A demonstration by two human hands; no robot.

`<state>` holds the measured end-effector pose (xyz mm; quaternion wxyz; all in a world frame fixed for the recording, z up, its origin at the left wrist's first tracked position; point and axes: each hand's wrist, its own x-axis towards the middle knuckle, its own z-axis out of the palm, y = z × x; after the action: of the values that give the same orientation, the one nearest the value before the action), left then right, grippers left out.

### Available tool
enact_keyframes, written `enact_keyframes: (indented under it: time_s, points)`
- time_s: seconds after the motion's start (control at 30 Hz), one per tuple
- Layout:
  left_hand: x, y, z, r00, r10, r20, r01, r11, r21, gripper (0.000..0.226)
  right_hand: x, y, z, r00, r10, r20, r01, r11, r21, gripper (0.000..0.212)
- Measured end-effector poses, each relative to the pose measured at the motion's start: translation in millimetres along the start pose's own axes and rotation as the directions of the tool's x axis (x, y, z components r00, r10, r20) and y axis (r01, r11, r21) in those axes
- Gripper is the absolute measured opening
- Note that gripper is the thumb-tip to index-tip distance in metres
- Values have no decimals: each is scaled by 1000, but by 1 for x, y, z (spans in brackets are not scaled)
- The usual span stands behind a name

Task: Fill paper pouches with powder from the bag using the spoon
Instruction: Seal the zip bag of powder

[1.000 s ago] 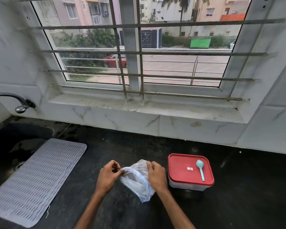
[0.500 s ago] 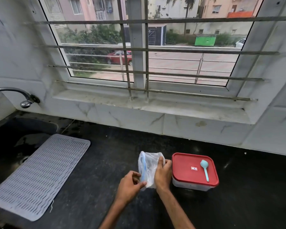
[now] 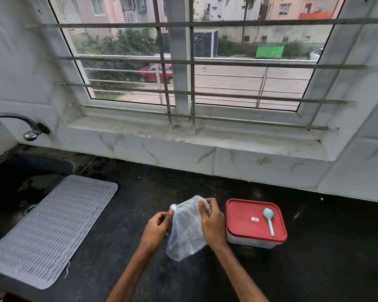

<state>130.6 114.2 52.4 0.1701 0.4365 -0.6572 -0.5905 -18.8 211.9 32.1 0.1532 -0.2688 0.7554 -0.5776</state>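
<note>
A home kitchen is shown. Directly below the barred window [image 3: 227, 51], a black stone countertop [image 3: 314, 236] is set against a marble-patterned tiled wall [image 3: 162, 153]. Below and to the left of the window, a dark sink [image 3: 9, 188] is sunk into that countertop. A curved metal tap [image 3: 20, 120] is mounted above it, and a grey ribbed drying mat [image 3: 52, 225] is laid at its edge. Below and to the right of the window, a red-lidded food box [image 3: 244, 214] is stood, with a small blue spoon [image 3: 268, 219] laid on its lid. Through the window, houses [image 3: 292, 9] and a parked red car [image 3: 155, 71] are seen.
</note>
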Motion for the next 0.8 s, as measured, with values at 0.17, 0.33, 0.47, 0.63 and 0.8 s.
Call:
enact_keyframes:
  time_s: [0.17, 0.33, 0.47, 0.63, 0.8]
  points:
    - [8, 16, 11, 956, 90, -279, -32, 978, 208, 22, -8, -3, 6, 999, -34, 30, 34, 999, 15, 10]
    - [20, 5, -14, 854, 4, -520, -25, 999, -34, 29, 0, 4, -3, 987, 88, -136, -72, 990, 119, 9]
    - [26, 3, -43, 914, -57, -401, -31, 977, -209, 26, 2, 9, -17, 992, 114, -55, -101, 974, 205, 3]
    - [21, 21, -15, 982, 75, 171, -74, 997, -13, 47, -8, 3, -3, 992, 57, 111, -78, 979, 188, 5]
    - [19, 20, -13, 992, 109, 59, -101, 986, -130, 17, -3, -2, -7, 996, 34, 78, -45, 989, 143, 3]
